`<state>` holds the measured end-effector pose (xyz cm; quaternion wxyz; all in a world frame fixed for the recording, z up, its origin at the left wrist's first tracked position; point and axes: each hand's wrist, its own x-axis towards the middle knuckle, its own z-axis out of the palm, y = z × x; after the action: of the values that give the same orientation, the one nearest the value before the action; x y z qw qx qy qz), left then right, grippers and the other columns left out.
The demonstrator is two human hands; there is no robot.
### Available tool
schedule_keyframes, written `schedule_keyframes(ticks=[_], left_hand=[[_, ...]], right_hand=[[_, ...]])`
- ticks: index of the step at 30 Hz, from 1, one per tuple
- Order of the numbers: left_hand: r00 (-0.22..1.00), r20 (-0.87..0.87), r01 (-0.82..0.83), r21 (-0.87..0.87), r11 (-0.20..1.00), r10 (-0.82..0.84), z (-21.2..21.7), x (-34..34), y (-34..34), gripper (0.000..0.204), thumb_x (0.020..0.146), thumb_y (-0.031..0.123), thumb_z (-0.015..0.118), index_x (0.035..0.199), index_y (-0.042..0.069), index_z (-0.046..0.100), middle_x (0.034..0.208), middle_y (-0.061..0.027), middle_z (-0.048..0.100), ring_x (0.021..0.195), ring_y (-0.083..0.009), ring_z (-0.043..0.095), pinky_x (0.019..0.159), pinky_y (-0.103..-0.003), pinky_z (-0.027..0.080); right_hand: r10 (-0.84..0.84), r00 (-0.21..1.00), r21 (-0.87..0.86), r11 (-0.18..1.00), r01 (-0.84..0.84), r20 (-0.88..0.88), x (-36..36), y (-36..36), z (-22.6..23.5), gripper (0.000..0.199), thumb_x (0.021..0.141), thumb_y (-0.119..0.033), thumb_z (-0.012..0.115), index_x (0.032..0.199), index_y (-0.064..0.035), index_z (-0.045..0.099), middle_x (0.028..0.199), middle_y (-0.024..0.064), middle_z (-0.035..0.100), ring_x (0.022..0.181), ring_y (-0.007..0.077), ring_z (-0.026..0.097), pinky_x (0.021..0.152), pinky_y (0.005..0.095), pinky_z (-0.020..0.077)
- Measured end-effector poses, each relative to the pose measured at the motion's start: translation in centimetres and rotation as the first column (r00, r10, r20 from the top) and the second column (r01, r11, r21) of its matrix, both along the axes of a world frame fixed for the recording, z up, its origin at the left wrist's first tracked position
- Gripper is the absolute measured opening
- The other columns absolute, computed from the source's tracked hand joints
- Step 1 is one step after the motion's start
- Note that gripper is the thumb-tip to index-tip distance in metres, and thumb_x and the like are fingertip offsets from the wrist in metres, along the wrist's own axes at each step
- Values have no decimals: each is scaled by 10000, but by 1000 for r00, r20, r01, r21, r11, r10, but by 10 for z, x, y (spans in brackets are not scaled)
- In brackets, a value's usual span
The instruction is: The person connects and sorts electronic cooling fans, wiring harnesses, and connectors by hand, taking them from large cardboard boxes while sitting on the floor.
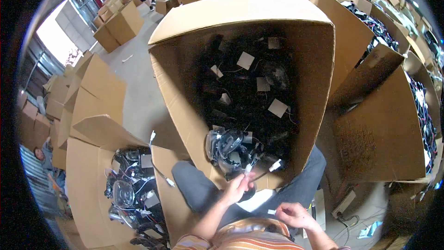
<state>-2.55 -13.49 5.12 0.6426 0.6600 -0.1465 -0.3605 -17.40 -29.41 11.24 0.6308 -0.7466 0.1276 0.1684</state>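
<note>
Hands: left [237, 186] pinches a white-tagged headlamp [229, 147] at the big cardboard box [185, 111]; right [291, 214] pinches a small white label [271, 211].

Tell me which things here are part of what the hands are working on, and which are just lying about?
In hand:
left hand gripping a wire end
lamp unit that the wire seems to run from
right hand pinching a small white piece
big box of black parts

Lying about:
left box with lamp units
right boxes of wiring
power strip on the floor
</note>
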Motion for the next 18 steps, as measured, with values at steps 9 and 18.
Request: schedule_keyframes(ticks=[9, 18], left_hand=[[990, -25, 141, -22, 990, -141, 25, -12, 19, 266, 864, 145, 310, 1042, 2, 447, 722, 16, 444, 620, -38, 390, 544, -144, 327], [918, 301, 257, 42, 966, -257, 40, 2, 9, 203, 820, 71, 380, 915, -46, 516, 630, -72, 525, 592, -155, 519, 563, -262, 420]], right_hand=[[12, 1000, -34, 999, -12, -18, 12, 12, 18, 153, 738, -151, 494, 728, -1, 521, 549, 79, 484, 501, 92, 447, 486, 248, 381], [-56, 997, 100, 994, 50, 59, 35, 1, 24, 116, 750, -94, 466, 727, 11, 509, 578, 48, 490, 497, 89, 444, 446, 221, 354]])
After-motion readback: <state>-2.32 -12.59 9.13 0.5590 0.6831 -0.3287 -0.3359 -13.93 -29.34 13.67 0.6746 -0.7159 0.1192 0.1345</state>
